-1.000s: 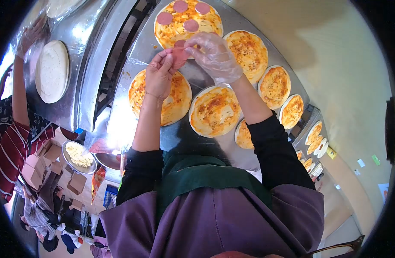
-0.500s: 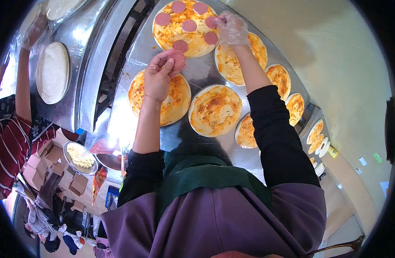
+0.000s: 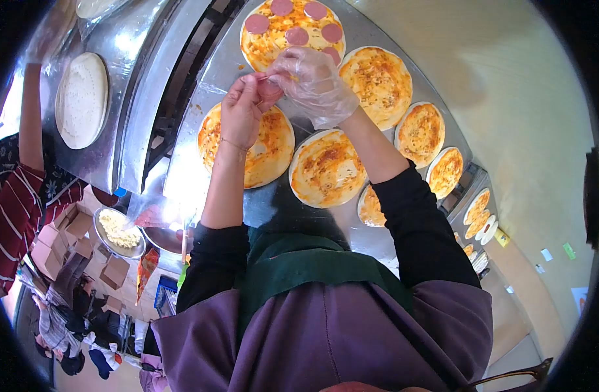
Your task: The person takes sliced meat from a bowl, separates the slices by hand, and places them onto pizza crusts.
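From my remote seat I see a smooth steel table [image 3: 267,208]; at twelve o'clock, a sauce-mottled, slice-dotted dough round [image 3: 278,32]. The right hand [image 3: 315,88], in crinkled clear plastic, bends its fingers against thin pink slices [image 3: 268,93] at its nine o'clock; its grip I can't tell. The bare left hand [image 3: 242,108] pinches those discs, equally near, no long axis.

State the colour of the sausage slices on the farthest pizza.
The sausage slices are pink, clearest in head view.
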